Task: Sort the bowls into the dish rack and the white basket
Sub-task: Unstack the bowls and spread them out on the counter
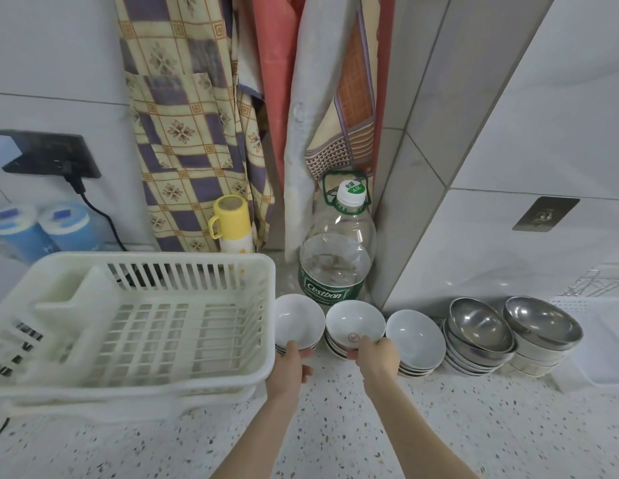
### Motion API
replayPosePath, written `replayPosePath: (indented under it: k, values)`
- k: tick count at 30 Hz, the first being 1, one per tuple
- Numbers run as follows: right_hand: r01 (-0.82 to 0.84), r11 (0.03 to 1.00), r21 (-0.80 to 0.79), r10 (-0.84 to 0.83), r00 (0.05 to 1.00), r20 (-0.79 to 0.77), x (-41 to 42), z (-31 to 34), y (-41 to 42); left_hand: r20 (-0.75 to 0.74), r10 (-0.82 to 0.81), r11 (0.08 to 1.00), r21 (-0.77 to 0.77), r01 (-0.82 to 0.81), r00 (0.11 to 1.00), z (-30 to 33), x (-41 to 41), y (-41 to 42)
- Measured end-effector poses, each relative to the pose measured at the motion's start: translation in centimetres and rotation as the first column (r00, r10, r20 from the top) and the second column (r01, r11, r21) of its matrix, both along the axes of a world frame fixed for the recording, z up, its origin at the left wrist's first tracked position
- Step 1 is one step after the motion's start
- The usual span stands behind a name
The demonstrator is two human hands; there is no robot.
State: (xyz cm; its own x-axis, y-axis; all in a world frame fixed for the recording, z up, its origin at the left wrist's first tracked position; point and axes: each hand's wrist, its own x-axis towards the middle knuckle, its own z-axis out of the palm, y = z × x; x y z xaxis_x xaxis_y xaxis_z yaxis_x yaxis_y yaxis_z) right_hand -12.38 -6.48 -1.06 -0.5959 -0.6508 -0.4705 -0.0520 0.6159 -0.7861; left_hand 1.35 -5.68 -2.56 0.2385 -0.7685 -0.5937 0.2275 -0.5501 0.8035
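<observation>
Left hand (pixel 290 363) gripping the near rim of the top white bowl (pixel 298 321) on the leftmost stack, just beside the white basket (pixel 135 323) on the speckled counter (pixel 335 437). Right hand (pixel 377 354) pinching the near rim of the top bowl of the middle stack (pixel 354 324). Third white stack (pixel 415 338) to the right, then two stacks topped by steel bowls (pixel 481 323). Behind, a Cestbon water bottle (pixel 335 257) and a yellow-capped flask (pixel 232 223). Wire dish rack (pixel 595 281) at the far right, mostly out of view.
</observation>
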Motion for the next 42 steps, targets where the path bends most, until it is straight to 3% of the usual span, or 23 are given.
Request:
replayPosePath:
  k: [8, 14, 22, 26, 31, 42]
  values:
    - [0.039, 0.984, -0.171, -0.044, 0.999, -0.024, 0.2, 1.1, 0.7, -0.12, 0.052, 0.996, -0.066, -0.061, 0.991, -0.5, -0.1, 0.3]
    - [0.155, 0.951, -0.267, -0.117, 0.982, 0.151, -0.4, 2.3, 1.5, -0.195, -0.017, 0.976, -0.218, -0.026, 0.981, -0.2, -0.5, 0.8]
    - [0.145, 0.884, -0.444, -0.046, 0.973, 0.226, -0.8, 4.1, 5.2, -0.168, -0.08, 0.912, -0.409, 0.004, 0.982, 0.4, -1.1, 3.1]
    - [0.125, 0.841, -0.527, 0.013, 0.968, 0.251, -0.9, 3.7, 9.2, -0.13, -0.148, 0.912, -0.402, 0.084, 0.98, 0.1, -0.7, 5.6]
    - [0.134, 0.852, -0.506, 0.012, 0.961, 0.275, -1.8, 1.6, 13.9, -0.123, -0.153, 0.929, -0.355, 0.101, 0.981, -0.9, 0.2, 10.2]
    - [0.128, 0.959, -0.254, -0.071, 0.973, 0.221, -2.2, -1.5, 16.6, -0.04, -0.103, 0.986, -0.136, 0.097, 0.994, -2.5, 2.4, 13.4]
